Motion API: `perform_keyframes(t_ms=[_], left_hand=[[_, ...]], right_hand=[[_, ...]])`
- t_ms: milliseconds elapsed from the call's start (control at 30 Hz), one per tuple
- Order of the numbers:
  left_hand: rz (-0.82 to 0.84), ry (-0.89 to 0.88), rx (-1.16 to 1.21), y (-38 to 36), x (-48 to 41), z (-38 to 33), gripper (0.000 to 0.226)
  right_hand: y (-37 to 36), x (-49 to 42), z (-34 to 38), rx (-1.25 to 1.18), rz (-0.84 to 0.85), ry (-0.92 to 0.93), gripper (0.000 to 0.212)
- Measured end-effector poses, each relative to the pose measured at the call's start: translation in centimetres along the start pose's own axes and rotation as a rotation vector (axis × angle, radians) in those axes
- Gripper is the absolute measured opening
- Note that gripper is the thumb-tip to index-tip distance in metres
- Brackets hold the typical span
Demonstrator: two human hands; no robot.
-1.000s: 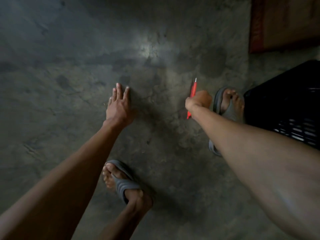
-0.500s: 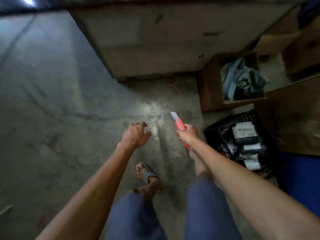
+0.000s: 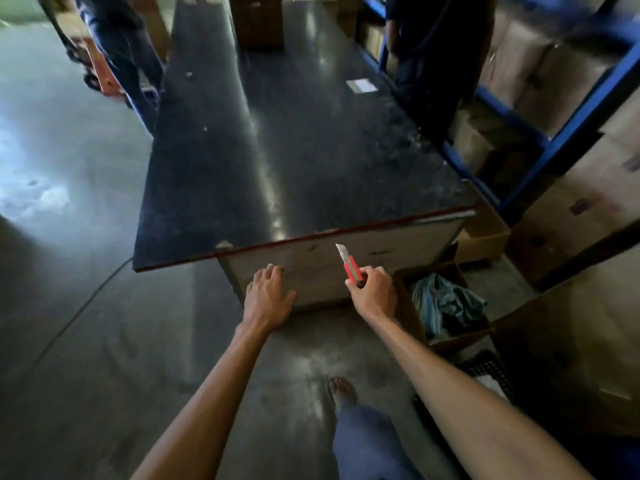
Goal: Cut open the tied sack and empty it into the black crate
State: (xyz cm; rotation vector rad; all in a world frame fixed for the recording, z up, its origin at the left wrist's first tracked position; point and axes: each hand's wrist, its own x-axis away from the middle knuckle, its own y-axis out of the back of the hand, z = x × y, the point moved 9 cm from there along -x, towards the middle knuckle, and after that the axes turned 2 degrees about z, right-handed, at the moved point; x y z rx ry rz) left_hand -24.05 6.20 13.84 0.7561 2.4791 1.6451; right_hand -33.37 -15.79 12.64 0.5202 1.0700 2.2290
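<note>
— Sack? None visible. Black crate (image 3: 486, 370) sits low, right of the table (image 3: 294, 161).
— View's lifted from floor to table. Right hand (image 3: 372, 292) grips the cutter (image 3: 350, 263), blade out; left hand (image 3: 268, 296) is spread, empty. Sack still needs finding.

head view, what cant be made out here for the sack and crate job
- Tied sack: nowhere in the head view, so its place is unknown.
- Black crate: mostly hidden behind the right forearm; contents unclear.
- Cardboard box: its bluish contents too crumpled and dim to identify.
- Red cutter: handle end covered by the right hand.
</note>
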Motion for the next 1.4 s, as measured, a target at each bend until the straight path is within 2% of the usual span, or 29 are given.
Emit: perform_keyframes(t_ms=[233, 467, 667, 867, 1100, 1233, 1400], left_hand=[[-0.045, 0.016, -0.011, 1.9, -13.9, 0.6, 0.067], [-0.088, 0.135, 0.030, -1.0, -29.6, 4.2, 0.067], [-0.018, 0.233, -0.024, -5.9, -38.0, 6.3, 0.072], [0.030, 0.249, -0.071, -9.7, -39.1, 6.6, 0.074], [0.142, 0.235, -0.053, -8.4, -39.0, 6.4, 0.075], [0.125, 0.206, -0.038, -4.8, -35.3, 5.5, 0.077], [0.057, 0.119, -0.061, -0.2, -26.5, 3.8, 0.077]], right_hand=[[0.0, -15.6, 5.2, 0.045, -0.054, 0.121, 0.029], [-6.7, -31.2, 5.1, 0.140, 0.024, 0.066, 0.046], [-13.0, -39.5, 2.8, 0.212, 0.081, 0.027, 0.029], [-14.6, -40.4, 1.5, 0.189, 0.077, 0.014, 0.045], [-13.8, -39.8, 2.3, 0.216, 0.162, -0.024, 0.058], [-11.7, -35.9, 4.8, 0.285, 0.180, 0.064, 0.059], [-7.9, -27.1, 7.8, 0.277, 0.172, 0.211, 0.062]])
